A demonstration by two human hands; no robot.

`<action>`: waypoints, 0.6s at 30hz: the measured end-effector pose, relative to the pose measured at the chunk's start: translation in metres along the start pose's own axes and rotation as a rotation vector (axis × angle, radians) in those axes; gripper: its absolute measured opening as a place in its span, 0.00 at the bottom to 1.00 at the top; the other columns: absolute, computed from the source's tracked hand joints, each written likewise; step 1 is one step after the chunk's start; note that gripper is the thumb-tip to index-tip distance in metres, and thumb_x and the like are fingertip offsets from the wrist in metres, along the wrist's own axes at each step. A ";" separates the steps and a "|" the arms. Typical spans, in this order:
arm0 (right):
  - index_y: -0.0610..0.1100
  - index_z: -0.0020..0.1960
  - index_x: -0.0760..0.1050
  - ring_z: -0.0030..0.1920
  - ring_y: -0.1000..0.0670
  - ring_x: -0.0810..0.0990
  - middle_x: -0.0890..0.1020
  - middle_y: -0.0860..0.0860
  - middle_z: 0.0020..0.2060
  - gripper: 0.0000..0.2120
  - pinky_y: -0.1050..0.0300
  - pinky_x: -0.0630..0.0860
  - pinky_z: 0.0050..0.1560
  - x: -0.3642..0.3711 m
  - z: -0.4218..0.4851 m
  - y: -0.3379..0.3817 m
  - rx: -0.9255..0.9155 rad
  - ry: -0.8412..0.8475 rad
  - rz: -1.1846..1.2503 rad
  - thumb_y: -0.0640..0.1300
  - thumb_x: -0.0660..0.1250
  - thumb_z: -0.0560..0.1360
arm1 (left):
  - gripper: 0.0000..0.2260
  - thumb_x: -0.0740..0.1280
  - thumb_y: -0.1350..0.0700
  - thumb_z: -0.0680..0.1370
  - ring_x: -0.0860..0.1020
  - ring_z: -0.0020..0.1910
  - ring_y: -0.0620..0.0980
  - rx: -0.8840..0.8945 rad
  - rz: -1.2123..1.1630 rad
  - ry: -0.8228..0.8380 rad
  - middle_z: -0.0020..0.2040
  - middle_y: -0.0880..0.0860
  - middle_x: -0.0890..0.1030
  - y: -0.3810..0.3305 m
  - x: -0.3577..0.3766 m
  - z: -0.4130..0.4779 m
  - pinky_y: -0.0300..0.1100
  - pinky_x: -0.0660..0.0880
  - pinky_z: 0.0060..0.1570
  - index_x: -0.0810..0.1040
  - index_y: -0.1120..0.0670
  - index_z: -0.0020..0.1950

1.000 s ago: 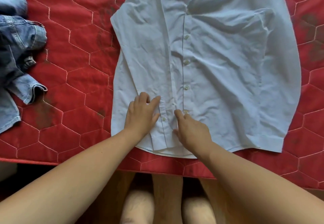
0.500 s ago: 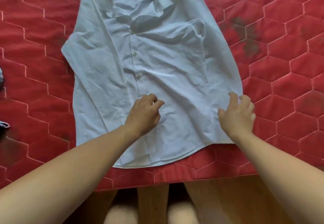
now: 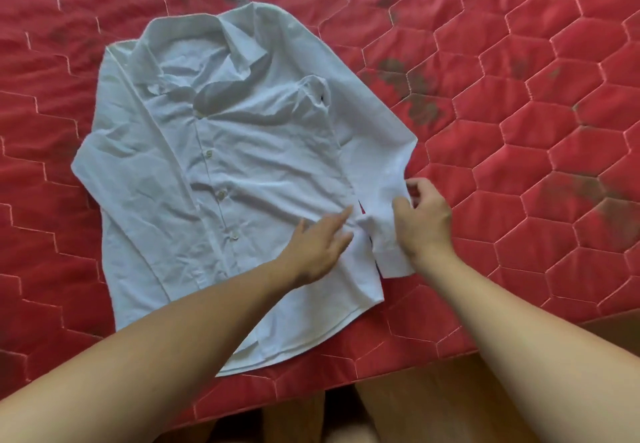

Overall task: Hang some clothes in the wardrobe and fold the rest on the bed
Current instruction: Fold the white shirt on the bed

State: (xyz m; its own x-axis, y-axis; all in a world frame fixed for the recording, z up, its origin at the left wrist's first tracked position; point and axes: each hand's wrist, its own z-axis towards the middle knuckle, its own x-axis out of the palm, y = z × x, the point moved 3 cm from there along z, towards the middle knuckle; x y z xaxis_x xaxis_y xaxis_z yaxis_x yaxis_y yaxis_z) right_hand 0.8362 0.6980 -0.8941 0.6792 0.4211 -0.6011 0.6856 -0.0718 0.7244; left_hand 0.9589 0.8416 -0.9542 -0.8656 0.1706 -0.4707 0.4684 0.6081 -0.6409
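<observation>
While its collar (image 3: 221,44) points away, the shirt (image 3: 263,179) lies lengthwise, tilted left.

A red quilted bed (image 3: 519,130) bears a white shirt (image 3: 242,182) spread flat, front up.

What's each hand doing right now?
Left hand: open, pressing flat on the shirt.
Right hand: pinching the sleeve.

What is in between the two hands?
In the head view, the sleeve of the white shirt lies between the left hand and the right hand.
</observation>
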 end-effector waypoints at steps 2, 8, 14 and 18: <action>0.46 0.52 0.80 0.41 0.49 0.79 0.81 0.55 0.37 0.09 0.54 0.73 0.44 0.020 -0.015 0.031 -0.139 0.178 -0.025 0.39 0.67 0.73 | 0.21 0.56 0.42 0.84 0.71 0.70 0.44 -0.171 -0.679 -0.180 0.74 0.49 0.72 -0.005 -0.026 0.002 0.47 0.64 0.73 0.69 0.48 0.75; 0.52 0.66 0.76 0.46 0.50 0.80 0.81 0.55 0.40 0.18 0.52 0.76 0.50 0.096 -0.074 0.054 -0.289 0.814 -0.295 0.46 0.65 0.77 | 0.24 0.65 0.39 0.78 0.81 0.58 0.54 -0.310 -1.277 0.064 0.60 0.56 0.82 0.020 -0.078 -0.016 0.47 0.76 0.59 0.79 0.55 0.66; 0.48 0.49 0.79 0.43 0.55 0.78 0.80 0.51 0.45 0.06 0.53 0.76 0.46 0.118 -0.078 0.017 -0.071 0.503 -0.144 0.49 0.67 0.78 | 0.11 0.64 0.62 0.80 0.83 0.46 0.57 -0.432 -1.139 -0.132 0.52 0.57 0.85 0.078 -0.074 -0.031 0.51 0.81 0.44 0.81 0.55 0.60; 0.49 0.61 0.67 0.48 0.54 0.77 0.75 0.49 0.56 0.18 0.59 0.76 0.44 0.128 -0.075 -0.020 0.381 0.358 -0.007 0.46 0.70 0.76 | 0.12 0.66 0.65 0.77 0.80 0.43 0.52 -0.521 -1.059 -0.084 0.48 0.53 0.84 0.110 -0.053 -0.048 0.46 0.75 0.41 0.81 0.54 0.58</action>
State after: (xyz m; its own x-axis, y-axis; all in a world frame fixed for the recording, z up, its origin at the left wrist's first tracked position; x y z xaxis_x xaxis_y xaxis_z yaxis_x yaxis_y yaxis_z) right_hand 0.8899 0.8207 -0.9603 0.5883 0.7003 -0.4043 0.7815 -0.3639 0.5068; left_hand 1.0482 0.9365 -0.9706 -0.7555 -0.6481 0.0956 -0.6209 0.6619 -0.4200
